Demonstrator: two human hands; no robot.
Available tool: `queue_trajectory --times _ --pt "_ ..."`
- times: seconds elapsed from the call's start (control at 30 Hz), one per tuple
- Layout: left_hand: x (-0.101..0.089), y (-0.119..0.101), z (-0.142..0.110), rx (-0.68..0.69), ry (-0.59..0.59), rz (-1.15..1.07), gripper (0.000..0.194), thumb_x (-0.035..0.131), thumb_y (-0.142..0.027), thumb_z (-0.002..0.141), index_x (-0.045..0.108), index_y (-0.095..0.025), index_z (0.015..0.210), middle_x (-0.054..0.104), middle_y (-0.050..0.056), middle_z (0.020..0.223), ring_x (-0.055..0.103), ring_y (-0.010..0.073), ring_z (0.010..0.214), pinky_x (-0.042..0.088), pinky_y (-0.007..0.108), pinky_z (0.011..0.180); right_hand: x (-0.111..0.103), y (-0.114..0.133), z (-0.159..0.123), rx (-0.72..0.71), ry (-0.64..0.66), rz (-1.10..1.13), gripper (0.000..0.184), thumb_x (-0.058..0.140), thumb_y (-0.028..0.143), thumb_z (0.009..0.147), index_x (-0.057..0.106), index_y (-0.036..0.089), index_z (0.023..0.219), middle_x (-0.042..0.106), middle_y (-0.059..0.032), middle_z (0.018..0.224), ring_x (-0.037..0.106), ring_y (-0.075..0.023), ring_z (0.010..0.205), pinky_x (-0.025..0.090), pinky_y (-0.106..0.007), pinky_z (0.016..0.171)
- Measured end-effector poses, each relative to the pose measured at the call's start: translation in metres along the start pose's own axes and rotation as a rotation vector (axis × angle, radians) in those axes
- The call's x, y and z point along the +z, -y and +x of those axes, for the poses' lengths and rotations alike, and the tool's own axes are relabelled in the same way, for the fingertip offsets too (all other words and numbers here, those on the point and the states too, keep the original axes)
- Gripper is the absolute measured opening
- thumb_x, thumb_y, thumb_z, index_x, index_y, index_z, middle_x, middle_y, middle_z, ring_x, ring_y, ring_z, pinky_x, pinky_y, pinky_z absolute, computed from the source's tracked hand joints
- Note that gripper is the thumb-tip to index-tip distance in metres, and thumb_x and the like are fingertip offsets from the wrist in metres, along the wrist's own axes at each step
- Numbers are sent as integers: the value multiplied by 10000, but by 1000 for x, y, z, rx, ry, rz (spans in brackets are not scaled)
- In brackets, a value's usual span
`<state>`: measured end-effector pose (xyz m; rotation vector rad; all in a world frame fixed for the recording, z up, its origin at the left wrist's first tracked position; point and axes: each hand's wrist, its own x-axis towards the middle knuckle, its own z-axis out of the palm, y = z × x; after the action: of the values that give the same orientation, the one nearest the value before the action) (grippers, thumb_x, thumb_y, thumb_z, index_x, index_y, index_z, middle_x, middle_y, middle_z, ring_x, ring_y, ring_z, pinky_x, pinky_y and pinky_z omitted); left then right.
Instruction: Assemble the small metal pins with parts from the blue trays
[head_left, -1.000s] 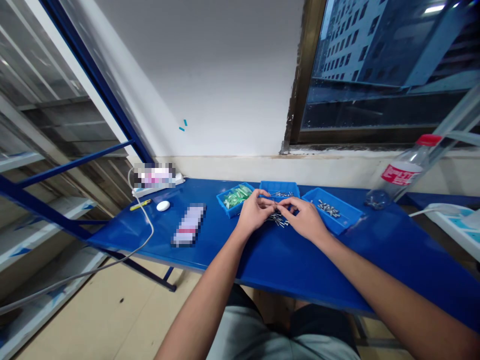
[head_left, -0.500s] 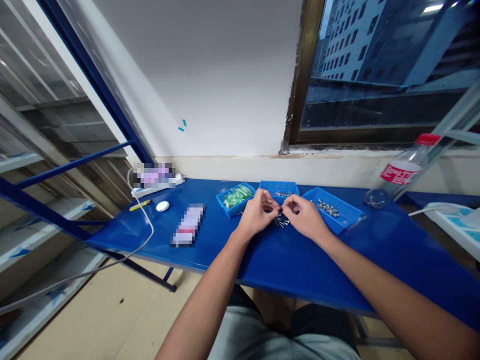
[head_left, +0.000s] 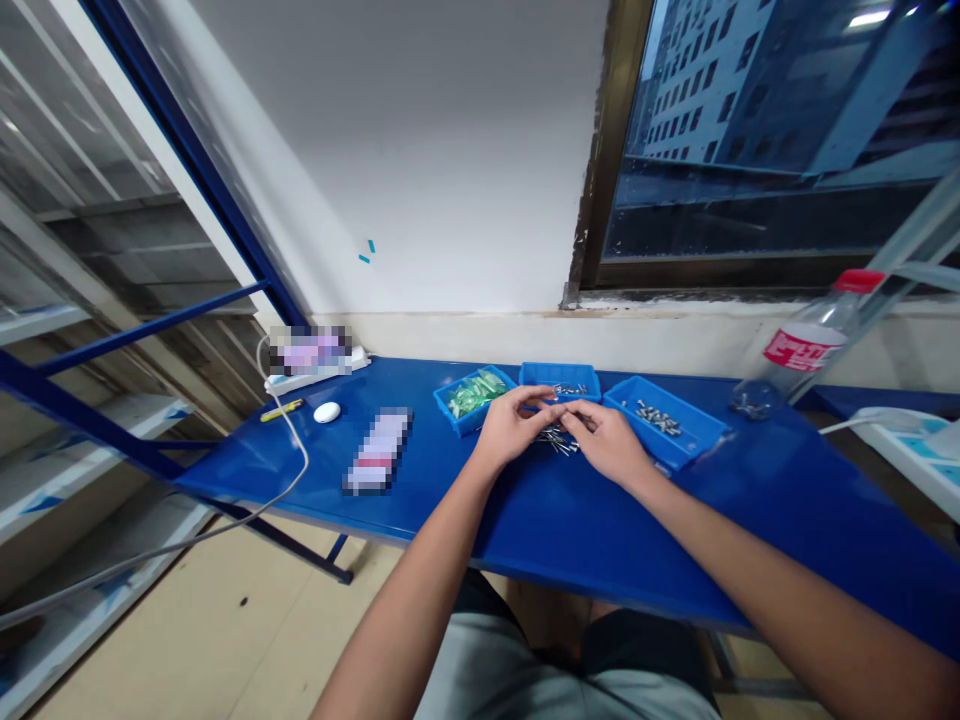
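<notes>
Compared with the frame half a second earlier, the fingertips of the left hand (head_left: pixel 511 428) and the right hand (head_left: pixel 611 442) have closed together; a narrow gap showed between them previously. The left index finger, curled before, is now extended above the thumb. The right fingers, more rounded before, now lie flatter. The three trays have kept their positions.

Loose metal pieces (head_left: pixel 559 443) lie in a pile on the desk (head_left: pixel 420 500), below and on the near side of the joined fingertips. They are thin, bright and dark, and point in mixed directions; the hands cover part of the pile. The left tray (head_left: pixel 448 414) contains green packets (head_left: pixel 476 392). The middle tray (head_left: pixel 559 373) and the right tray (head_left: pixel 699 428) each contain small silvery parts; all three trays are blue.

Finger state: thumbs and index fingers of both hands are brought together at the tips. Whether a part is gripped between them cannot be told.

Hand pose: both forearms extend forward over the near edge of the desk and converge. The wrists are nearly straight, with the backs of the hands visible.
</notes>
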<state>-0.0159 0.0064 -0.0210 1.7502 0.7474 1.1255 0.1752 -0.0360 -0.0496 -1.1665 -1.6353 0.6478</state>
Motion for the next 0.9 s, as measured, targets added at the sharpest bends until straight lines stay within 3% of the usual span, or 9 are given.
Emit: queue_trajectory --times 0.13,0.3,0.47,0.6,0.77,0.9 --pt "-2 1 1 106 10 87 257 787 -418 907 824 -177 990 781 124 1132 728 251 1107 569 402 1043 2 -6 1 5 20 15 274 569 437 1004 755 237 1027 790 -56 1009 734 -255 903 595 -390 852" --pt "-3 0 2 120 19 57 228 813 -395 882 828 -180 954 793 121 1113 735 249 1108 578 388 1025 2 -6 1 9 15 29 233 607 417 982 762 251 1033 791 -47 1045 734 -243 878 603 -388 848" --pt "-3 -7 0 69 3 180 278 722 -402 955 802 -174 1094 791 109 1152 744 238 1054 597 350 926 2 -4 0 58 -22 60 268 622 473 977 748 248 1050 786 -55 979 736 -241 850 600 -379 812" --pt "-4 -12 -4 147 51 424 268 590 -332 1029 782 -180 1137 790 93 1147 731 231 1054 569 355 952 -2 0 2 145 -105 141 379 641 577 954 736 218 1029 769 -70 924 720 -224 814 587 -346 759" --pt "-1 -5 -6 255 221 585 256 621 -239 977 763 -186 1183 779 91 1217 713 247 1149 539 366 1037 -5 0 9 193 -95 211 469 675 654 889 747 199 979 751 -76 865 670 -189 715 510 -271 566" --pt "-1 3 -5 249 254 677 371 672 -206 919 726 -185 1285 761 99 1274 702 267 1178 523 401 1081 -7 -3 14 268 -73 195 459 659 639 904 746 189 923 736 -62 775 617 -158 563 448 -270 489"
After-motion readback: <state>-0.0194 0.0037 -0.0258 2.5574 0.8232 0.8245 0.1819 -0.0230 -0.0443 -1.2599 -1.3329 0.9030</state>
